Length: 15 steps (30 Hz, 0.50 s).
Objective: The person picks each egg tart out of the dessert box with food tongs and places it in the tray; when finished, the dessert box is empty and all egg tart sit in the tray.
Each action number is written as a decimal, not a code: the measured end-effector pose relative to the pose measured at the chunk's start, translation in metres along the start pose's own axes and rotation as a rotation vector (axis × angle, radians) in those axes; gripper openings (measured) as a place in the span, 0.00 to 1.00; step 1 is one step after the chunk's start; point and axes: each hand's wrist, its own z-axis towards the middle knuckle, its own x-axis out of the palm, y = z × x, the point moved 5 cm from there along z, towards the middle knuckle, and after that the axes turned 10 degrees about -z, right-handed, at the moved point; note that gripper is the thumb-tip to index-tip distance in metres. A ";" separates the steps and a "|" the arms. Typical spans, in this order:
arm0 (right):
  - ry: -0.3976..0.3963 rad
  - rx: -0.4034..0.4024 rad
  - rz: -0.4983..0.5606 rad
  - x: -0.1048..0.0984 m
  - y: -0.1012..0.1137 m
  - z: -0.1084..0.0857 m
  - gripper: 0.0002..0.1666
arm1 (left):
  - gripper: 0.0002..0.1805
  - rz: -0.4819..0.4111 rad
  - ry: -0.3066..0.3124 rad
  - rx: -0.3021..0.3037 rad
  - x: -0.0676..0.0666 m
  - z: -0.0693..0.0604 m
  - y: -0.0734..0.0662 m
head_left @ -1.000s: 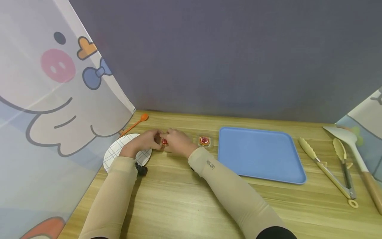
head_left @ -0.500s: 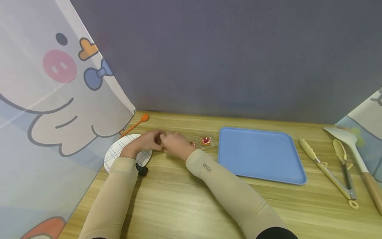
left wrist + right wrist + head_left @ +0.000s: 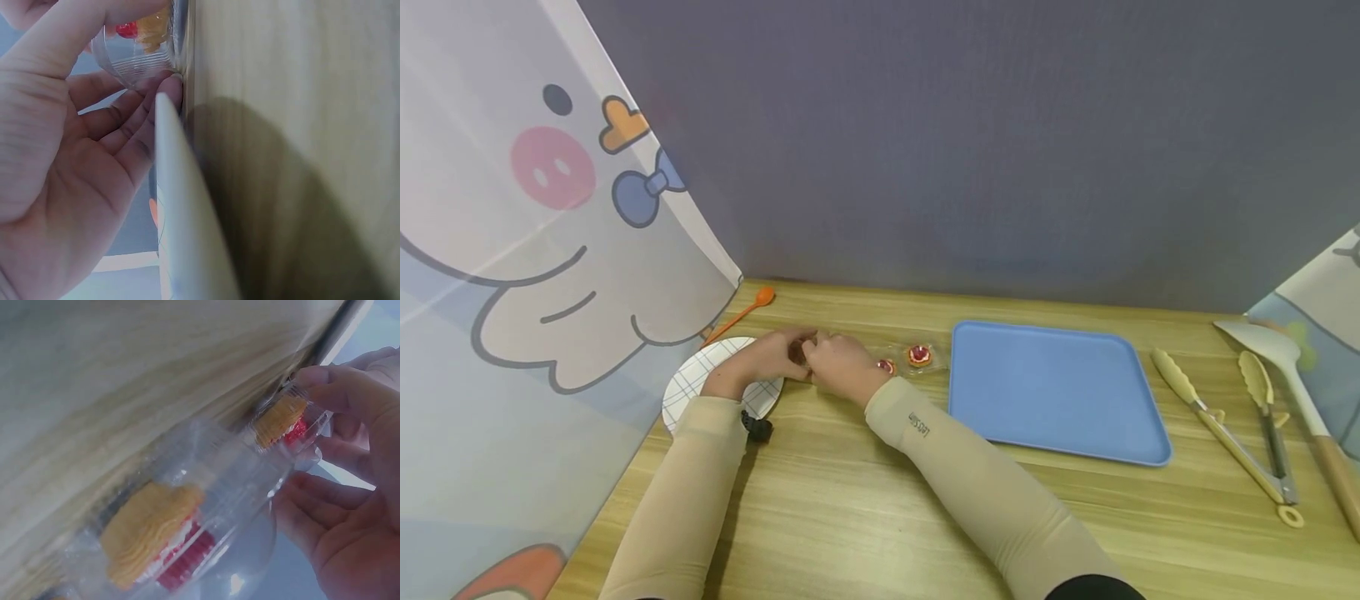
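My left hand [image 3: 767, 357] reaches over a round white plate with thin blue lines [image 3: 688, 385] and holds a clear plastic box [image 3: 134, 69] between thumb and fingers. Inside that box sits a small tart [image 3: 281, 422] with golden pastry and a red top. My right hand [image 3: 842, 365] meets the left one there, its fingers pinching the same box in the right wrist view. Joined clear packaging runs rightward with a second tart [image 3: 156, 531], seen past the right wrist as a red-topped tart [image 3: 886, 366]. Another tart [image 3: 919, 356] lies further right. The fingertips are hidden in the head view.
A blue tray [image 3: 1052, 387] lies right of the tarts. Behind the plate is an orange spoon [image 3: 741, 315]. Two pairs of tongs [image 3: 1217, 425] [image 3: 1266, 408] and a wooden-handled spatula [image 3: 1303, 400] lie at the far right. Walls stand behind and on both sides.
My right hand has shifted slightly left, and a second tart now shows beside its wrist. The tart between the hands has become mostly hidden. My left hand has hardly moved.
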 end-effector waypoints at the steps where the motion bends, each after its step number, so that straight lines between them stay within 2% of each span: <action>1: 0.000 0.001 0.004 0.000 0.000 0.000 0.22 | 0.50 0.003 -0.003 0.000 0.000 0.000 0.000; 15: -0.066 -0.039 0.058 -0.002 -0.007 -0.001 0.15 | 0.46 0.049 -0.012 0.000 -0.002 -0.001 0.000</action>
